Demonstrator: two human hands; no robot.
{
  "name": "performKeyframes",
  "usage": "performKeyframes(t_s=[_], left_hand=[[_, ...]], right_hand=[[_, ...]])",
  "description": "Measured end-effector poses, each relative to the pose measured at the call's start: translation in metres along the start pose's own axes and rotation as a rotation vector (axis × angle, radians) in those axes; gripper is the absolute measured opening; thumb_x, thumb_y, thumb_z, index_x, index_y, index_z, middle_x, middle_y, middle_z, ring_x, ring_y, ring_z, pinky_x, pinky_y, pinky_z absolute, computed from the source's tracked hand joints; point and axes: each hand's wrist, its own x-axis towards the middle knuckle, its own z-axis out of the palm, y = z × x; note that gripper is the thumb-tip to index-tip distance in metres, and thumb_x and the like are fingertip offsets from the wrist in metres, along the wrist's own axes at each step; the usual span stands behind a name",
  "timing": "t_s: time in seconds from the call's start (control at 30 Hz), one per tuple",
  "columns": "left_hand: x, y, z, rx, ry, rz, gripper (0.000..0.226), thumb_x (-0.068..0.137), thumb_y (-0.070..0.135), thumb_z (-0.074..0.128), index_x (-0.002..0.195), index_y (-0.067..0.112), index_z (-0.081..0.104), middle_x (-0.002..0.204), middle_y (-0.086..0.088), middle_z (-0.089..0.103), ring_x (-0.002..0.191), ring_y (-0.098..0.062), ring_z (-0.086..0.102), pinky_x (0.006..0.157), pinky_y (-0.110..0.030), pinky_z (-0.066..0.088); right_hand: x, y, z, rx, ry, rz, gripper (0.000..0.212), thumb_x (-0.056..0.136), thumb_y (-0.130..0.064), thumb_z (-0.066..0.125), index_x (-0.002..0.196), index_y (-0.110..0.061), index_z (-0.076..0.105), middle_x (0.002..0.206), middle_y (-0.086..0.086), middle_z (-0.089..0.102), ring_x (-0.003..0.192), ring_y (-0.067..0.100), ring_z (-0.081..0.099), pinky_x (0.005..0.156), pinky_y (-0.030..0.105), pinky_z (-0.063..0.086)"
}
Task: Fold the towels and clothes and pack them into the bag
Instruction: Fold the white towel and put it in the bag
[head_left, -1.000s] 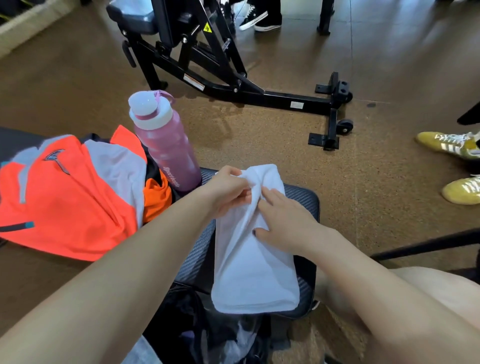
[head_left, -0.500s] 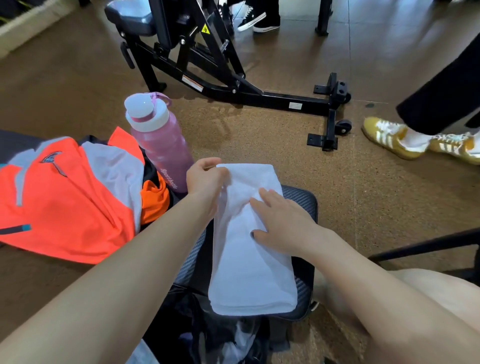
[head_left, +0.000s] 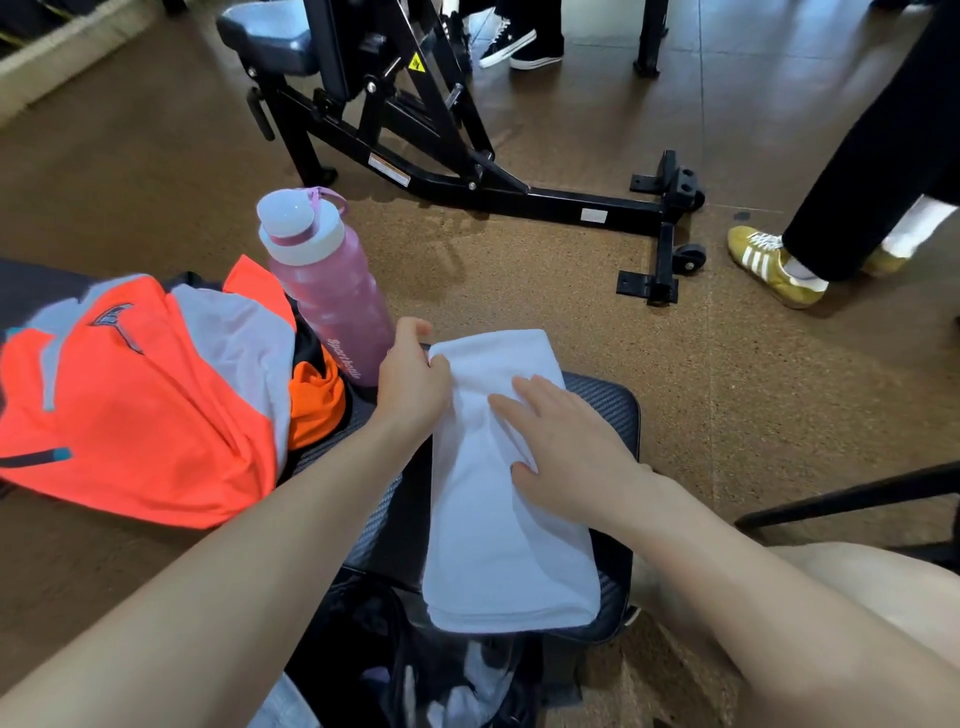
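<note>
Both hands rest on a folded white towel (head_left: 498, 499) that lies lengthwise on a dark padded bench (head_left: 608, 410). Left hand (head_left: 413, 382) grips the towel's far left edge at about 11 o'clock, thumb on top and fingers curled around the hem. Right hand (head_left: 566, 452) lies flat and open on the middle of the towel, fingers spread and pointing toward 10 o'clock, pressing the cloth down. At 9 o'clock from the towel, an orange and grey jacket (head_left: 150, 405) sits heaped on the bench, with a pink bottle (head_left: 327, 291) standing upright just beside it at 11 o'clock, close to the left hand. At 6 o'clock, below the bench's near end, a dark bag (head_left: 415, 670) gapes open with pale cloth inside. Out at 12 o'clock stands a black gym frame (head_left: 467, 171) on the brown floor, and at 2 o'clock a yellow striped shoe (head_left: 769, 265).
</note>
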Motion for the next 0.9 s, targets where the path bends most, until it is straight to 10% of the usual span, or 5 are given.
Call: performKeyframes(t_s=[0.33,0.7,0.9], left_hand=[[-0.005,0.000,-0.006,0.084,0.141,0.317,0.028,0.094,0.001,0.048,0.110,0.008,0.070,0.104,-0.004,0.061,0.100,-0.012,0.053,0.082,-0.014,0.032],[-0.009,-0.012,0.001,0.478,-0.133,0.197,0.028,0.091,0.003,0.047,0.119,0.008,0.044,0.115,-0.019,0.045,0.086,-0.040,0.056,0.082,-0.047,0.049],[-0.001,-0.016,-0.006,0.276,-0.260,0.123,0.062,0.083,0.016,0.065,0.141,0.027,0.046,0.117,-0.003,0.040,0.114,-0.021,0.047,0.088,-0.031,0.041]], right_hand=[[-0.003,-0.004,-0.004,0.101,-0.081,-0.022,0.081,0.089,-0.013,0.052,0.161,-0.027,0.017,0.169,0.006,0.003,0.157,0.024,0.000,0.125,0.040,0.016],[-0.004,-0.005,-0.006,0.054,-0.175,0.003,0.084,0.091,-0.009,0.050,0.161,-0.030,0.010,0.170,0.004,-0.009,0.157,0.021,-0.011,0.127,0.038,0.009],[-0.017,-0.018,-0.007,0.167,0.001,-0.140,0.066,0.080,-0.012,0.054,0.145,-0.018,0.047,0.146,0.010,0.044,0.138,0.029,0.038,0.109,0.045,0.038]])
